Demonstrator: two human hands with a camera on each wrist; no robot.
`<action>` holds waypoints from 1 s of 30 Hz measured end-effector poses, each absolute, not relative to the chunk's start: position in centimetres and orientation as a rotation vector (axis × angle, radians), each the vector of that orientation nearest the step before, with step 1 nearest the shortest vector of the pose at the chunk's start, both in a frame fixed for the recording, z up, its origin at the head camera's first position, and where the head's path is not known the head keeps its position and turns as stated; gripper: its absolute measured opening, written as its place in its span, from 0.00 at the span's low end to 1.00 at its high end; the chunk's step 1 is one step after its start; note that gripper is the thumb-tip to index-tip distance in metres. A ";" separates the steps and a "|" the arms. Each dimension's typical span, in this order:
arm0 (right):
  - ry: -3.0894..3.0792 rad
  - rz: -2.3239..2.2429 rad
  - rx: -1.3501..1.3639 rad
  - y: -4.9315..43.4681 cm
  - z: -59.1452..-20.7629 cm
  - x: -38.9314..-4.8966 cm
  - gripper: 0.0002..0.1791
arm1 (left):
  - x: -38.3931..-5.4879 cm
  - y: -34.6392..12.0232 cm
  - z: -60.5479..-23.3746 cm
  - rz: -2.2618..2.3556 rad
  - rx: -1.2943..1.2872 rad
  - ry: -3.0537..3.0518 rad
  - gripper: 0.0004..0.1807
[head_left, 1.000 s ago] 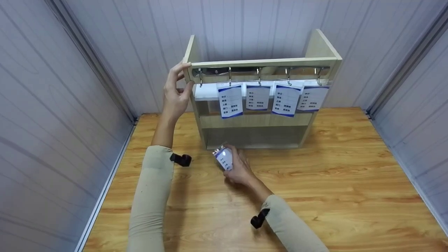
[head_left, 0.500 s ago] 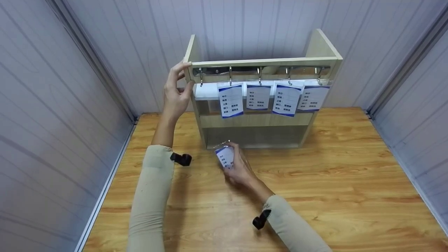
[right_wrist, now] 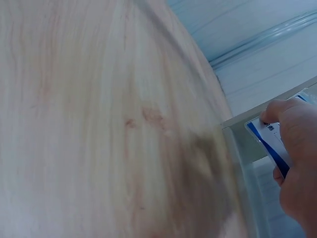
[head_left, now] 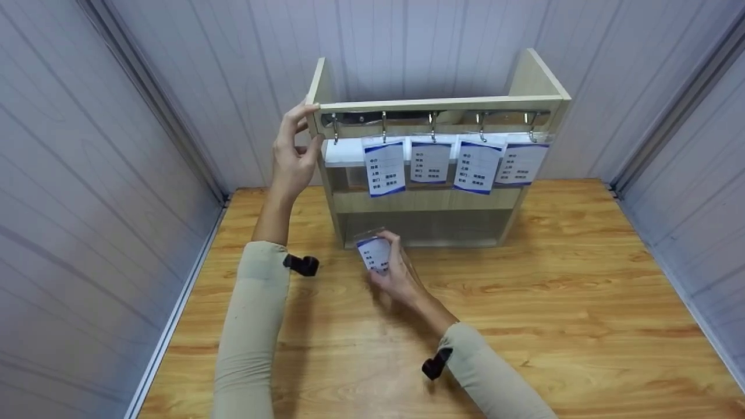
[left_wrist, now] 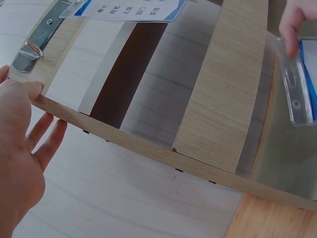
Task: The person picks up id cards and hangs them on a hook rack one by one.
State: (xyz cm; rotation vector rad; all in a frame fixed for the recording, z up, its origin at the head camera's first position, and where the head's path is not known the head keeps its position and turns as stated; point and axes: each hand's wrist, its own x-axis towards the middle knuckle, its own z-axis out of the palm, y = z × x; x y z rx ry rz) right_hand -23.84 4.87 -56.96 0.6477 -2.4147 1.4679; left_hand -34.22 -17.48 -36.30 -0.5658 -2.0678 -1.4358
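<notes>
My left hand (head_left: 294, 154) grips the upper left corner of a pale wooden shelf (head_left: 428, 201); in the left wrist view its thumb lies at the front and its fingers (left_wrist: 45, 141) are behind the side panel. My right hand (head_left: 398, 273) pinches a badge (head_left: 372, 253) in a clear plastic holder, low before the shelf's bottom compartment. Blue edging and printed lines show on this badge. Several similar badges (head_left: 384, 169) hang from metal hooks along the shelf's top rail. The leftmost hook (head_left: 334, 129) bears no badge.
The shelf stands on a wood-grain table (head_left: 553, 302) against a pale panelled back wall (head_left: 401, 46). Side walls rise at left and right. A white strip (head_left: 343, 152) runs behind the hanging badges. A black wrist camera (head_left: 302, 265) sits on each sleeve.
My right hand has lifted the badge slightly up towards the shelf, and the badge has turned a little more upright. The left hand stays on the shelf's corner.
</notes>
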 end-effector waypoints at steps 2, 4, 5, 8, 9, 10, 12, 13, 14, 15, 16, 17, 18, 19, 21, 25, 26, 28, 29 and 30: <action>-2.396 1.461 0.663 4.8 -56.5 -23.9 0.46 | -34.2 -17.5 -36.3 -1.434 -0.566 -2.069 0.25; -2.377 1.460 0.678 4.8 -55.9 -23.9 0.45 | -34.3 -17.5 -36.3 -1.428 -0.568 -2.072 0.25; -2.369 1.458 0.684 4.8 -55.6 -23.9 0.45 | -34.3 -17.5 -36.3 -1.425 -0.570 -2.073 0.25; -2.343 1.448 0.697 4.7 -54.6 -24.0 0.45 | -34.3 -17.4 -36.2 -1.421 -0.577 -2.075 0.25; -2.337 1.445 0.697 4.6 -54.3 -24.1 0.46 | -34.3 -17.5 -36.2 -1.421 -0.577 -2.077 0.25; -2.331 1.443 0.698 4.6 -54.0 -24.1 0.46 | -34.3 -17.5 -36.2 -1.422 -0.576 -2.077 0.25; -2.320 1.444 0.698 4.4 -53.4 -24.2 0.46 | -34.3 -17.5 -36.3 -1.425 -0.572 -2.078 0.26; -2.315 1.449 0.699 4.3 -53.1 -24.3 0.46 | -34.4 -17.5 -36.2 -1.429 -0.570 -2.078 0.26; -2.310 1.455 0.699 4.2 -52.8 -24.3 0.46 | -34.4 -17.6 -36.2 -1.432 -0.568 -2.077 0.26; -2.305 1.459 0.700 4.1 -52.5 -24.4 0.46 | -34.4 -17.6 -36.2 -1.437 -0.566 -2.078 0.26; -2.298 1.462 0.701 4.0 -52.2 -24.4 0.46 | -34.4 -17.6 -36.2 -1.440 -0.567 -2.078 0.26; -2.291 1.463 0.704 3.9 -51.9 -24.5 0.46 | -34.4 -17.6 -36.2 -1.441 -0.568 -2.080 0.26; -2.284 1.463 0.707 3.8 -51.6 -24.5 0.46 | -34.4 -17.7 -36.2 -1.441 -0.571 -2.081 0.26; -2.276 1.465 0.710 3.7 -51.4 -24.6 0.46 | -34.4 -17.7 -36.2 -1.440 -0.573 -2.081 0.26; -2.261 1.465 0.716 3.6 -50.8 -24.7 0.47 | -34.3 -17.8 -36.2 -1.435 -0.574 -2.087 0.26; -2.248 1.484 0.722 3.4 -49.5 -24.9 0.49 | -34.3 -17.8 -36.1 -1.420 -0.570 -2.098 0.26; -2.248 1.491 0.723 3.4 -49.2 -25.0 0.49 | -34.2 -17.8 -36.1 -1.416 -0.568 -2.100 0.26; -2.243 1.505 0.729 3.4 -48.6 -25.1 0.51 | -34.2 -17.8 -36.1 -1.410 -0.568 -2.101 0.26; -2.241 1.513 0.735 3.3 -48.3 -25.2 0.51 | -34.2 -17.8 -36.1 -1.408 -0.568 -2.101 0.26; -2.237 1.517 0.740 3.3 -48.0 -25.2 0.51 | -34.2 -17.8 -36.0 -1.408 -0.568 -2.102 0.26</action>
